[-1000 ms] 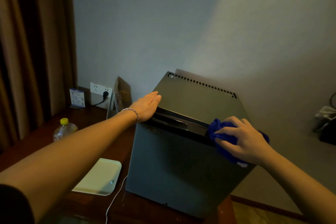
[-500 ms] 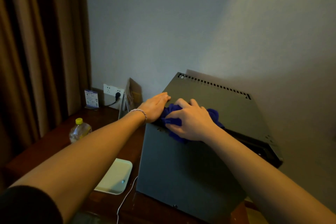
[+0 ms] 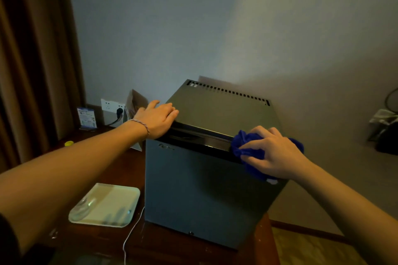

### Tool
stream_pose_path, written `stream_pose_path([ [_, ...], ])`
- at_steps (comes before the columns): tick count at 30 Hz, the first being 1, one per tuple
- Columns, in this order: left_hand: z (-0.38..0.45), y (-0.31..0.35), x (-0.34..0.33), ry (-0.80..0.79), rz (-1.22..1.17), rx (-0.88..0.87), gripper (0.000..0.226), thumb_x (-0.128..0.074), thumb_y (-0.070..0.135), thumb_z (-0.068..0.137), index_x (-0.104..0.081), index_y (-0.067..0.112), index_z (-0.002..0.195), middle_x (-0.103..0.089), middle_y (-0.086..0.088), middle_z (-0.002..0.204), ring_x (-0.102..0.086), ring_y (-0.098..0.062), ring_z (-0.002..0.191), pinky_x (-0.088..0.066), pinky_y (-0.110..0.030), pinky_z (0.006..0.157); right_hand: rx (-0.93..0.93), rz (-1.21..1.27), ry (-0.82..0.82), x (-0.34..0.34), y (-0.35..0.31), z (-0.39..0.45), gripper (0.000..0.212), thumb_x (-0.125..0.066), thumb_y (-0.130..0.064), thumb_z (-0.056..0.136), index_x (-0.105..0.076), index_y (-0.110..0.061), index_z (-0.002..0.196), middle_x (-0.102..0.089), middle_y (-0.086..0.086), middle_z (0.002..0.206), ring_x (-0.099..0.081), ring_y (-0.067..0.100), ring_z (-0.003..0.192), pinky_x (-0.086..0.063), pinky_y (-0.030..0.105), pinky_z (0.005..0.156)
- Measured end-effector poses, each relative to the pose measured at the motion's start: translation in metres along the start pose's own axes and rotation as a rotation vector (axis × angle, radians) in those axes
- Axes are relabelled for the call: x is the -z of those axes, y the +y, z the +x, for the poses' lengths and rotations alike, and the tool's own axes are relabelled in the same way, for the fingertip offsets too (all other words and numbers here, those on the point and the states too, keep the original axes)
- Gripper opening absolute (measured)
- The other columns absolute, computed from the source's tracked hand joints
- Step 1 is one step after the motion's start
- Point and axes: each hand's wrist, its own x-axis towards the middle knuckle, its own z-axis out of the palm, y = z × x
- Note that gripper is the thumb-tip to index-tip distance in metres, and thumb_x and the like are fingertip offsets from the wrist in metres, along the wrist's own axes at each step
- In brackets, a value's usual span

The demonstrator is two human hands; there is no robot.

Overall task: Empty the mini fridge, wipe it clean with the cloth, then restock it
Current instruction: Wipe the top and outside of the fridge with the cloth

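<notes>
Mini fridge (image 3: 202, 187): a dark, box-shaped unit standing upright on the bench, door closed, with a row of vent slots along the rear edge of its flat top and a recessed black strip above the door. Cloth (image 3: 247, 148): deep blue, bunched, pressed against the strip's right end, partly draped down the front corner.

Two bare forearms are seen, and both are uncovered from the wrist up to near the elbow. On the left wrist a thin bracelet (image 3: 141, 125) is worn; it looks braided, with light and darker strands. A dark sleeve (image 3: 8, 236) is seen at the upper left arm, at the lower left corner. No ring is worn on the left hand (image 3: 158, 119) or the right hand (image 3: 272, 154).
</notes>
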Motion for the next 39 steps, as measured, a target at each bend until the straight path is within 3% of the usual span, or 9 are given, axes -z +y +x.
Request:
stream_pose_path([
  [4, -0.004, 0.039, 0.001, 0.014, 0.091, -0.003, 0.054, -0.019, 0.057, 0.101, -0.053, 0.016, 0.102, -0.051, -0.012, 0.137, -0.028, -0.029, 0.144, -0.022, -0.059, 0.116, -0.011, -0.041, -0.036, 0.004, 0.010, -0.012, 0.034, -0.049, -0.063, 0.094, -0.062, -0.048, 0.121, -0.038, -0.014, 0.138, -0.036, 0.014, 0.117, -0.043, 0.038, 0.090],
  [6, -0.004, 0.069, -0.008, -0.004, 0.044, -0.074, 0.055, -0.020, 0.056, 0.102, -0.056, 0.015, 0.109, -0.048, -0.010, 0.142, -0.028, -0.028, 0.145, -0.023, -0.058, 0.116, -0.001, -0.048, -0.034, 0.005, 0.008, -0.010, 0.034, -0.048, -0.063, 0.094, -0.064, -0.046, 0.120, -0.039, -0.012, 0.137, -0.036, 0.014, 0.115, -0.042, 0.036, 0.088],
  [8, -0.005, 0.105, -0.021, -0.038, 0.003, -0.156, 0.057, -0.020, 0.054, 0.103, -0.054, 0.018, 0.129, -0.034, -0.006, 0.156, -0.020, -0.026, 0.149, -0.017, -0.058, 0.119, 0.007, -0.047, -0.038, 0.006, 0.007, -0.009, 0.035, -0.047, -0.063, 0.094, -0.064, -0.046, 0.119, -0.040, -0.010, 0.135, -0.037, 0.015, 0.113, -0.042, 0.037, 0.087],
  [12, -0.003, 0.147, -0.043, -0.104, 0.053, -0.228, 0.059, -0.014, 0.054, 0.103, -0.025, 0.029, 0.155, -0.009, 0.008, 0.166, -0.002, -0.019, 0.153, -0.002, -0.056, 0.122, 0.016, -0.060, -0.021, 0.007, 0.009, -0.011, 0.036, -0.046, -0.064, 0.094, -0.064, -0.046, 0.119, -0.041, -0.008, 0.134, -0.039, 0.019, 0.111, -0.044, 0.041, 0.086],
  [16, 0.003, 0.137, -0.045, -0.109, 0.099, -0.213, 0.055, -0.010, 0.054, 0.103, -0.012, 0.041, 0.156, -0.006, 0.013, 0.165, -0.002, -0.019, 0.153, -0.001, -0.050, 0.123, 0.012, -0.073, -0.053, 0.011, 0.017, -0.017, 0.035, -0.048, -0.062, 0.095, -0.064, -0.045, 0.121, -0.041, -0.007, 0.136, -0.039, 0.021, 0.114, -0.045, 0.042, 0.087],
  [23, 0.001, 0.138, -0.046, -0.114, 0.141, -0.217, 0.055, -0.011, 0.055, 0.103, -0.007, 0.041, 0.157, -0.003, 0.013, 0.165, 0.000, -0.019, 0.153, 0.000, -0.048, 0.123, -0.024, -0.091, -0.052, 0.012, 0.044, -0.042, 0.032, -0.049, -0.059, 0.095, -0.064, -0.043, 0.118, -0.037, -0.008, 0.135, -0.037, 0.021, 0.115, -0.044, 0.040, 0.088],
  [30, 0.000, 0.144, -0.045, -0.134, 0.162, -0.209, 0.056, -0.012, 0.054, 0.104, -0.007, 0.039, 0.157, -0.002, 0.011, 0.166, 0.002, -0.022, 0.153, 0.000, -0.050, 0.123, -0.022, -0.098, 0.076, -0.003, 0.028, -0.039, 0.030, -0.050, -0.059, 0.094, -0.063, -0.040, 0.114, -0.043, -0.007, 0.131, -0.040, 0.023, 0.118, -0.044, 0.043, 0.093],
  [39, 0.006, 0.129, -0.037, -0.185, 0.190, -0.280, 0.055, -0.016, 0.055, 0.104, -0.006, 0.041, 0.156, -0.002, 0.012, 0.166, 0.000, -0.019, 0.153, -0.005, -0.047, 0.124, 0.002, -0.009, 0.242, -0.018, -0.010, -0.001, 0.034, -0.045, -0.060, 0.095, -0.065, -0.038, 0.112, -0.051, -0.008, 0.124, -0.048, 0.020, 0.108, -0.049, 0.040, 0.079],
])
